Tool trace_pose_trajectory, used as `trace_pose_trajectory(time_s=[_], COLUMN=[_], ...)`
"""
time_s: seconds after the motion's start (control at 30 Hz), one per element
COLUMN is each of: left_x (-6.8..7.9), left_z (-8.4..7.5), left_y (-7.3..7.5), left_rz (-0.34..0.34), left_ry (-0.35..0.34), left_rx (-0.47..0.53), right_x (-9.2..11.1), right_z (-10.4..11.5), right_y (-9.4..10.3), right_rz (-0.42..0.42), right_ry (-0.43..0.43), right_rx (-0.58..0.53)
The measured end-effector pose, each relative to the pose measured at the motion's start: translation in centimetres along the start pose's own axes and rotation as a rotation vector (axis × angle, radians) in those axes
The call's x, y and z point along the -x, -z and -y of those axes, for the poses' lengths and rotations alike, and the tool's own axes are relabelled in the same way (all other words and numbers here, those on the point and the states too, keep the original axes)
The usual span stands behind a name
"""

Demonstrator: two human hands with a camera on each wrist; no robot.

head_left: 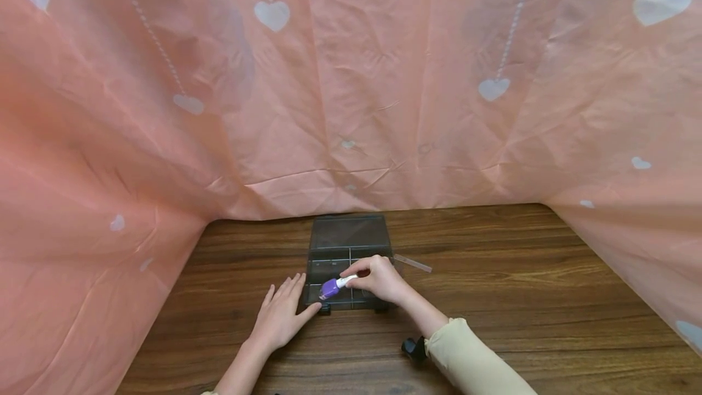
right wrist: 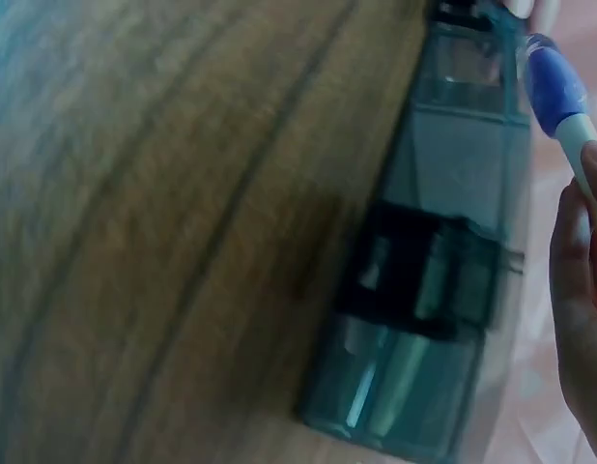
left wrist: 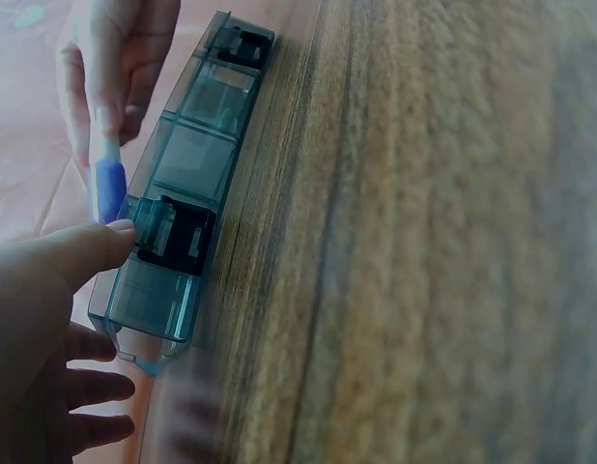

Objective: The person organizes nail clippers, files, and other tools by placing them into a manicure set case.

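So the left hand [head_left: 281, 320] has its fingers straight and spread, not gripping anything, thumb resting on the box's front edge by a black latch [left wrist: 181, 237]. Just right of it is the box [head_left: 323, 265], dark see-through plastic with divider compartments, its lid [head_left: 349, 232] folded back away from the hands. Between the hands, over the near left compartment, there's the purple bottle [head_left: 330, 288]: glossy, chunky, long white cap [head_left: 345, 281], tilted with the purple end down-left. Can't tell if it's touching the box. Right hand [head_left: 382, 280] has the cap pinched between thumb and fingers. Past that hand, a clear strip [head_left: 414, 263] lies on the wood-grain tabletop [head_left: 521, 273].
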State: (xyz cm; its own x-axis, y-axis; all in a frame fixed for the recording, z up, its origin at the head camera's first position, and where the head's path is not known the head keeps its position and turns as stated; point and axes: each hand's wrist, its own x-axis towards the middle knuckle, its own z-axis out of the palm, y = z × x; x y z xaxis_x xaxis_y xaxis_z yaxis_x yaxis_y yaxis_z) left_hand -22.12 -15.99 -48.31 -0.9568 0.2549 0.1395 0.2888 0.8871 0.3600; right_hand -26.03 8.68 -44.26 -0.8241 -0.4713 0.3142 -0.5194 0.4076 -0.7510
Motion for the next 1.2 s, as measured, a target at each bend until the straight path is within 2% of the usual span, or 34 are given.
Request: trace_pose_trajectory(time_s=[0.23,0.47,0.7,1.0,1.2], left_x=[0.1,0.1,0.0,0.0,0.1], left_z=[-0.1,0.0,0.0,0.0,0.0], left_y=[0.0,-0.2,-0.1,-0.1,-0.1], left_rz=[-0.004,0.004,0.001,0.006,-0.001], left_ry=[-0.003,0.002,0.001,0.006,-0.004], left_rx=[-0.008,0.0,-0.003,0.003,0.01], right_x=[-0.3,-0.4,-0.5,-0.5,-0.4], right_z=[-0.2,-0.2,-0.1,0.3,0.5], right_y=[-1.6,-2.6,-2.6,-2.4,-2.4], right_rz=[-0.047,-0.041,-0.046,0.013,0.026], right_ry=[0.01,0.02,0.082,0.069,0.091], right_rx=[0.081,0.143,0.168,0.219,0.251])
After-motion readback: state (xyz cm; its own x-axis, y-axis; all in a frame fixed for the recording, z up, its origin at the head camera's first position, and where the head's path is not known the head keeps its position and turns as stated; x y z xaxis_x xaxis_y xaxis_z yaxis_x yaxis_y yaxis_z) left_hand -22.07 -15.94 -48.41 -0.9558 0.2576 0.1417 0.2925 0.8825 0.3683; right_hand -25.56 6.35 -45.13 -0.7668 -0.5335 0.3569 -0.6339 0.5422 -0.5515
